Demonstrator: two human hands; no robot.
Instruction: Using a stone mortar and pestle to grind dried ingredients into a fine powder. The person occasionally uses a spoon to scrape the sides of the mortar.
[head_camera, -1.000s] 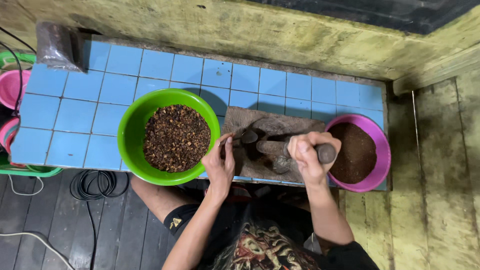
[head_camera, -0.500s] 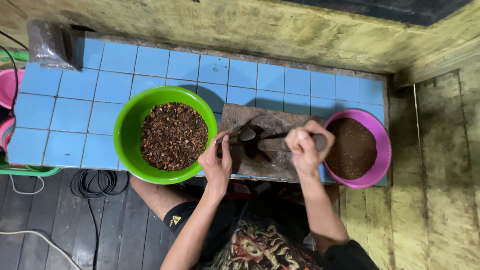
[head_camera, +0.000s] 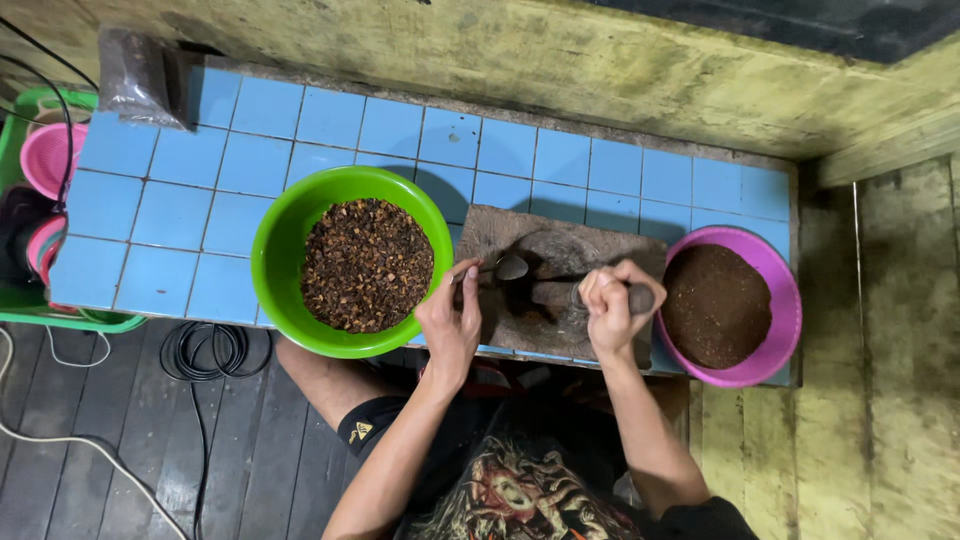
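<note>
At a stone grinding slab (head_camera: 560, 290), the left hand (head_camera: 452, 322) grips a metal spoon (head_camera: 497, 269). The right hand (head_camera: 607, 303) clamps a stone roller (head_camera: 600, 296).

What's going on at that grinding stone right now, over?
Left hand holds a spoon over the flat grinding stone. Right hand grips the stone roller. Green bowl left, pink bowl right; nothing in the way.

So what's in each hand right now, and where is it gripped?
The left hand holds a metal spoon by its handle end. The right hand is wrapped around the middle of a stone pestle over the grinding slab.
</note>
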